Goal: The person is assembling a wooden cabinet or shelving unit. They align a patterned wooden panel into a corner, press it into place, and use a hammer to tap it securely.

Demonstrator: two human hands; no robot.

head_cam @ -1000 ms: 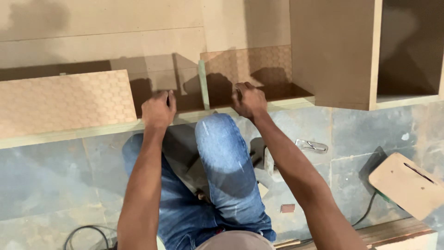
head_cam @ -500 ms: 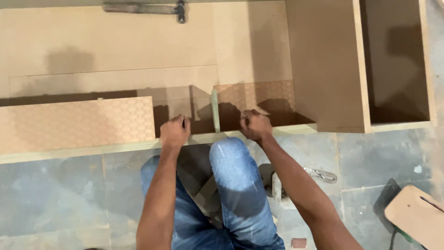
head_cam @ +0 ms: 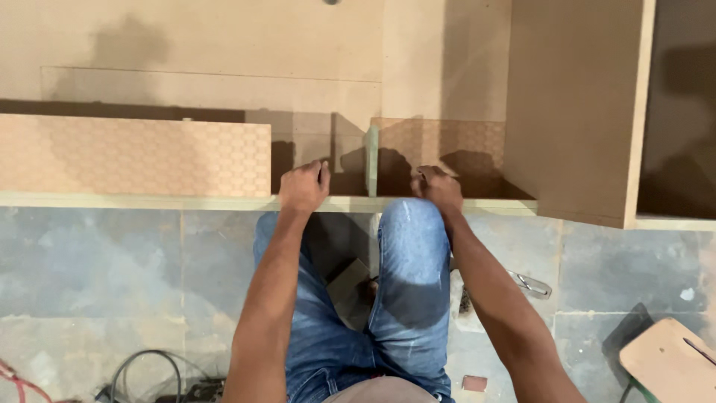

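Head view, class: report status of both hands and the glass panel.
Left hand and right hand closed on cabinet's front edge. Glass panel upright between them, untouched. Nothing blocking.

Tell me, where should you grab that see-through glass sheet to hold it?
Probably by its near bottom corners, from your own side. The glass sheet lies flat in the wooden frame, and the left hand and right hand sit at that near edge, apart for balance.

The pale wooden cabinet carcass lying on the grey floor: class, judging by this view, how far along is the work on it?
Done: the pale wooden cabinet carcass has side panels and a patterned brown panel fitted. In hand: the left hand and right hand grip its front edge beside a clear glass pane. Left: the gap beside that panel is open; pliers lie unused.
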